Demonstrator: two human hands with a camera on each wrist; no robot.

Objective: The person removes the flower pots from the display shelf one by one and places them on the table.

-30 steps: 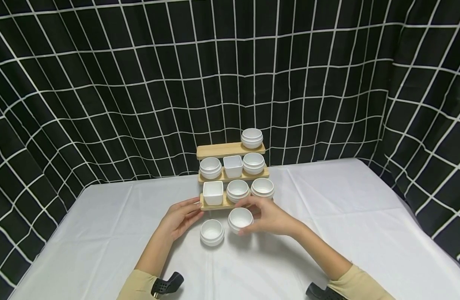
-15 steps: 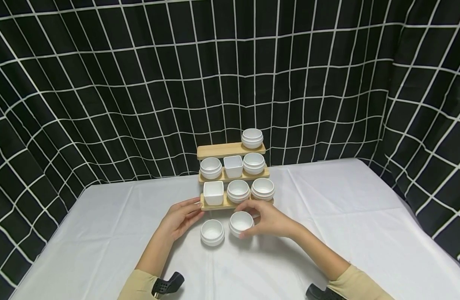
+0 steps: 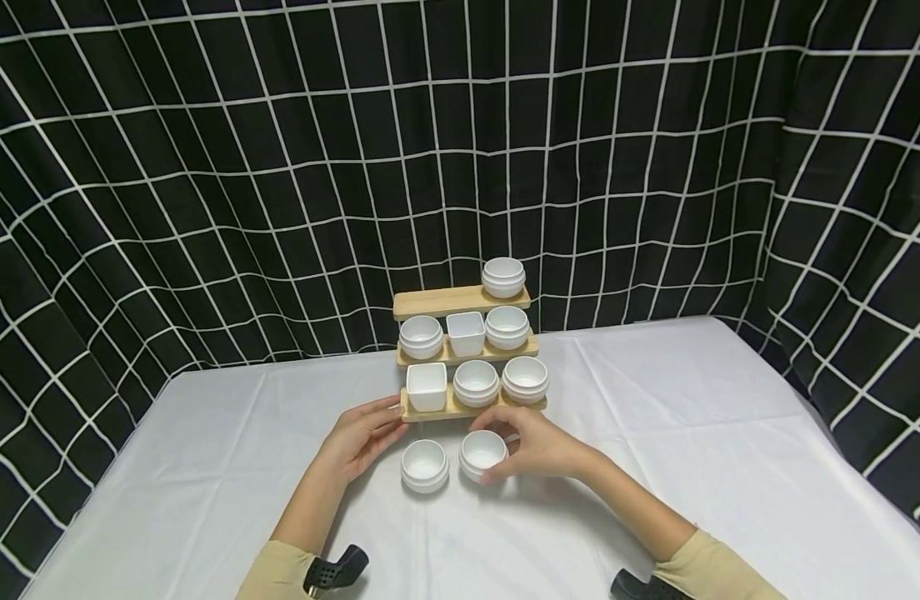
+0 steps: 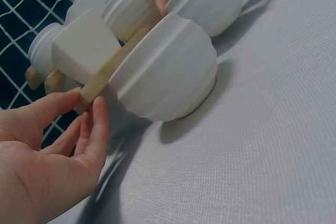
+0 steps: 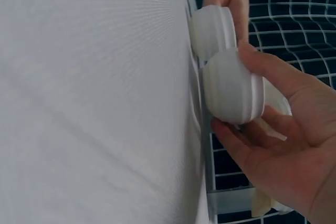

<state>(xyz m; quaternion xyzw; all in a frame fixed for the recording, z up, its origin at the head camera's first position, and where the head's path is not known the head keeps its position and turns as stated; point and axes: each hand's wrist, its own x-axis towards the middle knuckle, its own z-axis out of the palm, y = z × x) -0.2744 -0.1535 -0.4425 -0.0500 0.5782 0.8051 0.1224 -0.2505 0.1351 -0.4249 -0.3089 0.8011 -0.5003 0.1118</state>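
Hand at left [image 3: 365, 435] pinches the end of the lowest tan wooden board [image 3: 451, 409], perhaps steadying it; round white bowl [image 3: 424, 467] stands on white cloth [image 3: 655, 433], beside matching white bowl [image 3: 481, 453] gripped by half-curled right hand [image 3: 537, 442], likely for control.

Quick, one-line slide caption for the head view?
Right hand holds a round white bowl beside a matching bowl; left hand pinches the wooden stand's front tier at its end.
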